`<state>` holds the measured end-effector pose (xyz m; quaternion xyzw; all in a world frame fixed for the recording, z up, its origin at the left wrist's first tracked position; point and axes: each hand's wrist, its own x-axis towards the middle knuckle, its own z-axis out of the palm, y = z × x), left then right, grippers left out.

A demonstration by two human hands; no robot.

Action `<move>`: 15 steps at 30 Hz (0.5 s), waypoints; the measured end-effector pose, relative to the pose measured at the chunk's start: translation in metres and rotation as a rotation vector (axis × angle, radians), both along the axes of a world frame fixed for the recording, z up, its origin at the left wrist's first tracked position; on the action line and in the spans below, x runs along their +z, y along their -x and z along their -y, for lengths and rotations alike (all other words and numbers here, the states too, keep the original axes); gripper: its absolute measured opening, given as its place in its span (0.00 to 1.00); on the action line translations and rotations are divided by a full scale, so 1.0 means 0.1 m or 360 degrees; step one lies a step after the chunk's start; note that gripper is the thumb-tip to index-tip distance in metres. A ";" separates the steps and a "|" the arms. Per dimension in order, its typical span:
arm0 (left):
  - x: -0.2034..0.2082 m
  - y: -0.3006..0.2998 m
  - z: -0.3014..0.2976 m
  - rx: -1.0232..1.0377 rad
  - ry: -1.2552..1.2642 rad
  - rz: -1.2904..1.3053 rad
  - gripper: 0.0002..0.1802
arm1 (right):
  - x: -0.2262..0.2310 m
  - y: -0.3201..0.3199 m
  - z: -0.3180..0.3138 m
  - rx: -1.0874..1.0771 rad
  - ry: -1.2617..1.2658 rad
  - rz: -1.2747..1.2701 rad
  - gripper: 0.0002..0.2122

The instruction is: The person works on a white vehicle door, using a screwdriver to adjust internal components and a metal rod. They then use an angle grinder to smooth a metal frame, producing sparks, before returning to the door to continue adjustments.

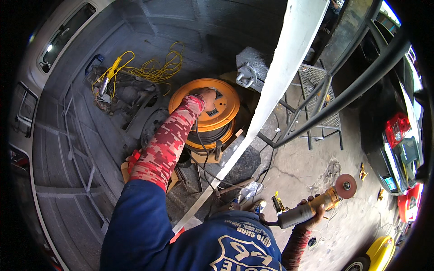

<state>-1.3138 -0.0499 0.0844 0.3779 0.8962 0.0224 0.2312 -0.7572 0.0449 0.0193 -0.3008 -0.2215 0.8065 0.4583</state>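
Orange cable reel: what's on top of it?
On the orange cable reel: the left hand, with dark socket panels beside it. What sits under the hand is covered, so whether it grips a plug can't be told.

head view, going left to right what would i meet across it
Vehicle window → yellow cord → orange reel with the left hand on it → angle grinder in the right hand → red tail light.

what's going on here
The person's left hand is at the sockets on top of an orange cable reel; what its fingers grip there is hidden. The right hand holds an angle grinder off to the side. A yellow cord lies loosely tangled beyond the reel, to its left.
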 end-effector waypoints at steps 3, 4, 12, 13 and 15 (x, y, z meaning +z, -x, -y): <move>0.05 -0.08 -0.12 -0.0194 0.0307 -0.0300 0.23 | -0.01 -0.08 0.01 -0.0058 0.0006 0.0008 0.23; 0.05 -0.11 -0.12 -0.0202 0.0280 -0.0329 0.23 | -0.01 -0.11 0.02 -0.0084 0.0005 0.0015 0.23; -0.29 -0.18 -0.13 -0.0176 0.0310 -0.0407 0.21 | -0.05 -0.16 0.04 -0.0073 0.0042 -0.0033 0.24; -0.36 -0.20 -0.16 -0.0229 0.0276 -0.0446 0.21 | -0.06 -0.16 0.05 -0.0078 0.0053 -0.0074 0.25; -0.41 -0.29 -0.12 -0.0382 0.0015 -0.0560 0.24 | -0.05 -0.13 0.04 -0.0107 -0.0001 0.0050 0.26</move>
